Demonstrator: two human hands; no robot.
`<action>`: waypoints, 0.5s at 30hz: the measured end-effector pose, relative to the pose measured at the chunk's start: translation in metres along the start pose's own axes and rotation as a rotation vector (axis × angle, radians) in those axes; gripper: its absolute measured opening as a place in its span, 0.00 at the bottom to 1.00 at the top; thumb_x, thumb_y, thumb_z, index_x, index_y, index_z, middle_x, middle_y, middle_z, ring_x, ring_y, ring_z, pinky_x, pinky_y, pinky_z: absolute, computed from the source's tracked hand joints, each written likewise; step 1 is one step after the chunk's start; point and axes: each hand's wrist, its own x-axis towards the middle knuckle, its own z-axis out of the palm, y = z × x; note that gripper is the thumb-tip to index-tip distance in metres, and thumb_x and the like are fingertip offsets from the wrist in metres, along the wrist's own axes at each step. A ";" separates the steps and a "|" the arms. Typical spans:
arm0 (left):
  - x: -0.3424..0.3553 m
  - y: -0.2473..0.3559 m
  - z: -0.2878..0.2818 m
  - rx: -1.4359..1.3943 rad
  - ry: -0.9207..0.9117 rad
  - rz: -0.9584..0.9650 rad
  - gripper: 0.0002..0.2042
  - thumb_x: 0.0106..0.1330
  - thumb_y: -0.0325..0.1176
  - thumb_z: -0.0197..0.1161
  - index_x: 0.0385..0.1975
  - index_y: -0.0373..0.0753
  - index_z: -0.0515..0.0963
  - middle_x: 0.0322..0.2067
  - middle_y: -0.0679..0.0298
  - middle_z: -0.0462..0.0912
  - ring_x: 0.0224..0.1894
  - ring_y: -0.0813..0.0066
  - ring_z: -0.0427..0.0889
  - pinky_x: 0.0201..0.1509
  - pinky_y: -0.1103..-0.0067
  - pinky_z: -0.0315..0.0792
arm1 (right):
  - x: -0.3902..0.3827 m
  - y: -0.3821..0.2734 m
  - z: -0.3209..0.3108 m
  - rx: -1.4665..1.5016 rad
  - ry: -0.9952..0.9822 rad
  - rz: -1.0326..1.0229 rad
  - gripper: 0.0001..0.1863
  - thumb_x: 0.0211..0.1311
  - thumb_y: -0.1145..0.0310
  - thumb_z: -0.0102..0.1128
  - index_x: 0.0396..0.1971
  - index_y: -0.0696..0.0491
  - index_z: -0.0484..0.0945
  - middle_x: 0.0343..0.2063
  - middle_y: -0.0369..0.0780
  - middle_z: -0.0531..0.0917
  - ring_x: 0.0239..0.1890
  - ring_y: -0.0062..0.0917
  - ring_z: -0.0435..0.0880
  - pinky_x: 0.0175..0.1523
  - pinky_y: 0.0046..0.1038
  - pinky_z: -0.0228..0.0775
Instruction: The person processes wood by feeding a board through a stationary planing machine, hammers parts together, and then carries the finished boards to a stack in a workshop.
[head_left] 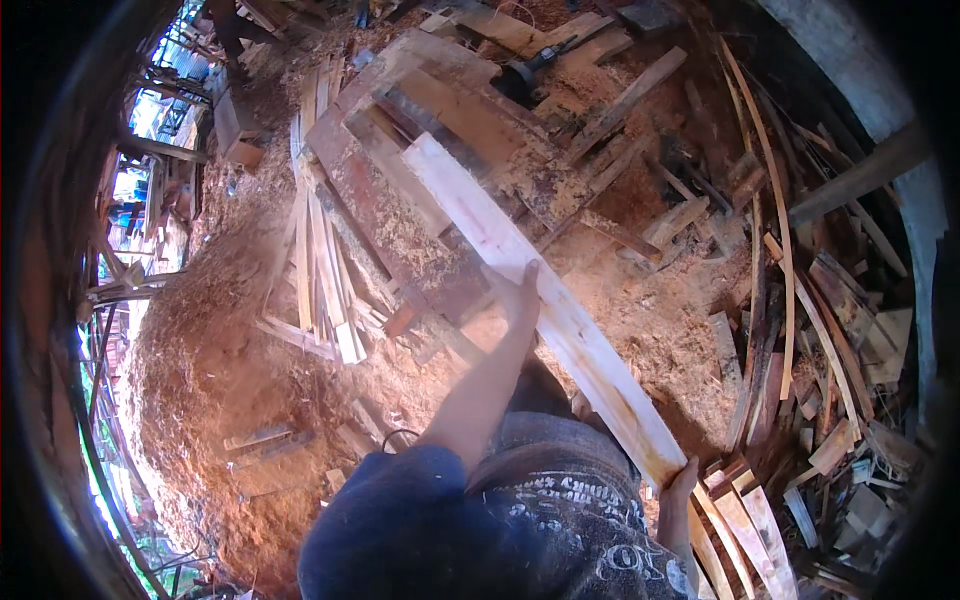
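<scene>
A long pale plank (590,355) runs diagonally from the upper middle to the lower right, reddish-brown toward its near end. My left hand (515,290) grips it around its middle, the thumb along the near face. My right hand (678,480) grips the near lower end. The far end reaches over a worn wooden platform (365,215) dusted with sawdust. Several cut boards (750,540) lie just right of my right hand.
A bundle of thin strips (325,270) lies left of the platform. A dark power tool (520,75) rests at the top. Piles of offcuts (860,340) and long bent strips line the right. Sawdust mounds (220,370) cover the ground at the left.
</scene>
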 end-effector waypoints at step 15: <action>0.095 0.053 -0.006 0.155 -0.074 -0.164 0.55 0.62 0.54 0.70 0.74 0.24 0.40 0.71 0.35 0.54 0.74 0.40 0.55 0.76 0.58 0.54 | -0.015 -0.026 0.100 -0.011 -0.177 0.017 0.27 0.78 0.47 0.42 0.55 0.57 0.75 0.53 0.45 0.81 0.55 0.35 0.80 0.64 0.38 0.71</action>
